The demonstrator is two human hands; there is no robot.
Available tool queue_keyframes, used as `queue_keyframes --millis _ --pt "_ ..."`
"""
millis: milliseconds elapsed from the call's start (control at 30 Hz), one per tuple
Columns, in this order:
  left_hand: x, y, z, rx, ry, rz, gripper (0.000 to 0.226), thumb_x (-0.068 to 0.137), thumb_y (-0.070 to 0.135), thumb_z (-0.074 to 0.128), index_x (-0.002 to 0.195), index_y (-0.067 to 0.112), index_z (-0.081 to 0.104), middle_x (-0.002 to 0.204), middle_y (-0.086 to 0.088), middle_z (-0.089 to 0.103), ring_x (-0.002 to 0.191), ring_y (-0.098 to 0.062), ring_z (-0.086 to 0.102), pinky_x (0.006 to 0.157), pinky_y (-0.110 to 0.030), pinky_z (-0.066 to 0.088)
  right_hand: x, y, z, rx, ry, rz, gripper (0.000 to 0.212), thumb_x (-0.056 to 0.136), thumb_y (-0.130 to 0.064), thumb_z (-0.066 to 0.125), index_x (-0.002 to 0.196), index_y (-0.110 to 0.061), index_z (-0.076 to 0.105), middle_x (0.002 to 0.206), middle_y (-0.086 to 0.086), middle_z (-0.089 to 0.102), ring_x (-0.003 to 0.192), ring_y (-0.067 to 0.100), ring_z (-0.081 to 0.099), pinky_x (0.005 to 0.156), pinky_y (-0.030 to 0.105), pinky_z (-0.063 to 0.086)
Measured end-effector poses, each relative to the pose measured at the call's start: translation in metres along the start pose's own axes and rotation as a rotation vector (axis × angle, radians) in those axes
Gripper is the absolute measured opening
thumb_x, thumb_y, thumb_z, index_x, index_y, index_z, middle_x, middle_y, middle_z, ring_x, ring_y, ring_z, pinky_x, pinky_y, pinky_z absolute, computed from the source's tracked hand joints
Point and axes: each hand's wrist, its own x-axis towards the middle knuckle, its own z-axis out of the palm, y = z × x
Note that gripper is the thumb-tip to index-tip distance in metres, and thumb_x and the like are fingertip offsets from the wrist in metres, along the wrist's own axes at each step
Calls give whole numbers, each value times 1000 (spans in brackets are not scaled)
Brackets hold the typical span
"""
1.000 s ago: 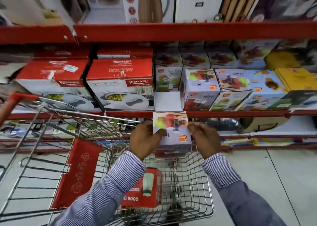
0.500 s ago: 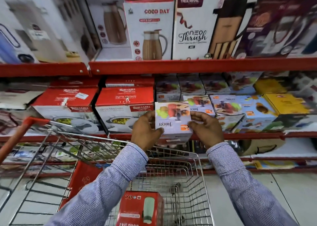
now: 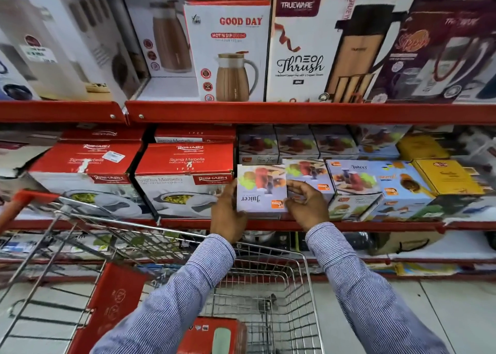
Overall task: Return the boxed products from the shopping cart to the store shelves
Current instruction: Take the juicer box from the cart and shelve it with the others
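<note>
A small white juicer box (image 3: 261,188) with upside-down "Juicer" lettering sits on the middle shelf (image 3: 349,226), between the red Rishabh boxes and the other juicer boxes. My left hand (image 3: 228,211) grips its left side. My right hand (image 3: 307,206) holds its right front corner, fingers curled over it. Below, the wire shopping cart (image 3: 268,286) holds a red boxed product (image 3: 214,336) with a pale green flask pictured on it.
Red Rishabh casserole boxes (image 3: 185,177) stand left of the juicer box. More juicer boxes (image 3: 354,181) and yellow boxes (image 3: 445,176) fill the shelf to the right. The top shelf carries Good Day (image 3: 228,50) and Trueware jug boxes. The cart's red handle (image 3: 18,206) is at left.
Both hands lifted the juicer box out of the cart, up and forward, and set it into the gap on the middle shelf. The view tilted upward.
</note>
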Motion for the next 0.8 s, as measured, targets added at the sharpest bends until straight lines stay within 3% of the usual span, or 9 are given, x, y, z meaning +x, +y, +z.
queue_keyframes --millis 200,300,367,467,633,800 --pt "10 -1 16 169 92 137 67 75 -15 56 137 12 53 130 -12 66 117 -28 63 100 -25 44 16 -1 3 -25 -27 29 47 84 -14 69 129 -23 60 125 -2 66 97 13 63 86 24 48" --pt "16 0 20 330 80 146 64 76 -20 54 134 7 56 129 -16 66 113 -31 66 102 -29 49 21 -3 9 -106 -47 27 52 83 -24 69 134 -23 57 135 -1 60 112 20 62 94 24 45" --pt "20 -3 21 466 47 191 57 78 -18 55 127 10 61 120 -17 69 104 -32 70 94 -38 57 24 -1 14 -248 -62 -40 53 82 -31 69 133 -24 58 136 4 57 111 24 63 100 29 47" --pt "24 1 21 591 2 219 53 82 -16 52 128 10 56 118 -17 68 97 -32 71 87 -40 59 24 -1 18 -440 -66 -106 56 84 -36 64 137 -21 54 131 7 48 110 27 61 101 35 48" --pt "26 -4 24 626 -29 236 51 87 -3 53 136 10 47 132 -19 59 96 -37 71 86 -45 60 19 -1 19 -660 -77 -212 59 86 -34 60 142 -18 46 128 7 42 106 28 60 90 38 54" --pt "10 -20 18 619 -103 284 56 90 7 48 145 10 41 161 -23 25 102 -44 70 89 -50 58 2 11 20 -769 -64 -322 61 86 -33 59 143 -19 41 137 6 38 119 29 51 92 41 54"
